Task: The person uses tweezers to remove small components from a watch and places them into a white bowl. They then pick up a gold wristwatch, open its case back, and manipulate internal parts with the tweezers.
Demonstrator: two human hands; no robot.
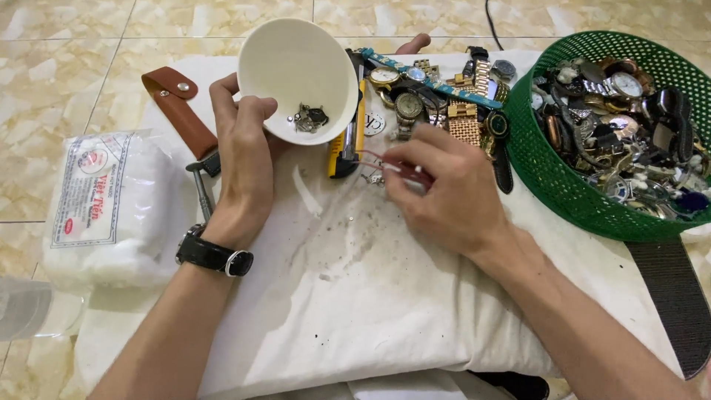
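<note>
From the head camera, the left hand [241, 159] grips a white bowl [296, 78] by its rim and tilts it so the opening faces the person; its fingers are clenched on the near edge. A few small metal watch parts [307, 117] sit low inside the bowl. The right hand [444, 189] pinches a thin red-handled tool [396, 169], fingers closed around it. The tool lies nearly flat, its long axis running left to right, tip toward the bowl. The step in hand looks like picking small parts with the tool; the next move would call for a steady tip and a still bowl. All this is over a stained white cloth [370, 296] on the floor, with a row of wristwatches [444, 96] behind and a green basket [548, 178] of watches at right.
</note>
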